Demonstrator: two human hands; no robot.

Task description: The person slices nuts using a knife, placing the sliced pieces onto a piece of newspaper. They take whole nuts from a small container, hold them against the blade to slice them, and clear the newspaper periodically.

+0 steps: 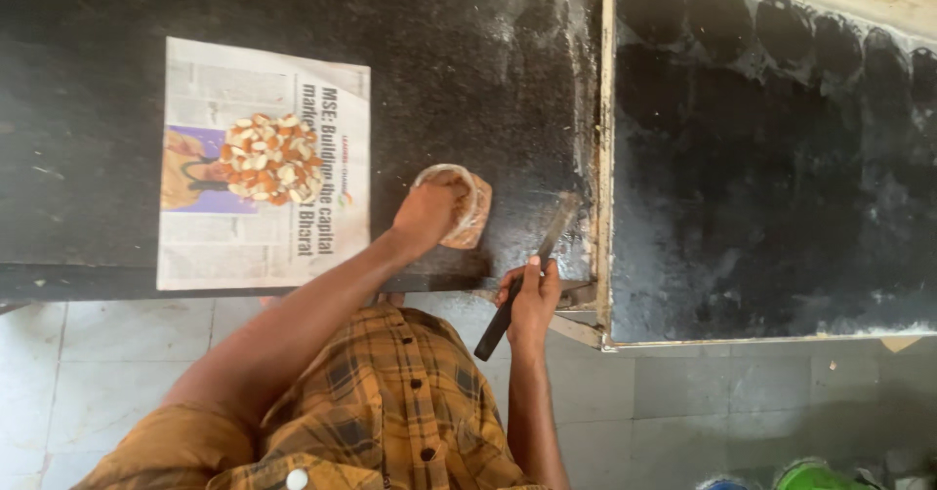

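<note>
1. Left hand (429, 212) reaches into the mouth of a small clear plastic bag (467, 207) of brownish nuts; fingers curl inward over the bag's rim. Whether they pinch anything inside is hidden, cannot tell.
2. The bag sits on the dark stone counter (468, 61), near its front edge, just right of the newspaper sheet (264, 236) and just left of the knife blade.
3. Right hand (532, 300) is wrapped closed around the black handle of a knife (527, 275). The handle end points down toward the person's body; the blade angles up and right onto the counter, its tip close to the seam by the metal-edged black tray surface (781, 178).
4. The blade lies beside the bag, not touching it as far as can be seen.
5. The newspaper lies flat on the counter to the left, its lower edge at the counter's front lip.
6. A pile of cut nut pieces (268, 158), pale and orange-brown, sits on the upper middle of the newspaper, well apart from both hands.
7. The person wears a yellow-brown checked shirt (390, 402); both forearms are bare.
8. Pale tiled floor (117, 373) below the counter; a green round object (810, 475) at the bottom right edge, mostly cut off.
</note>
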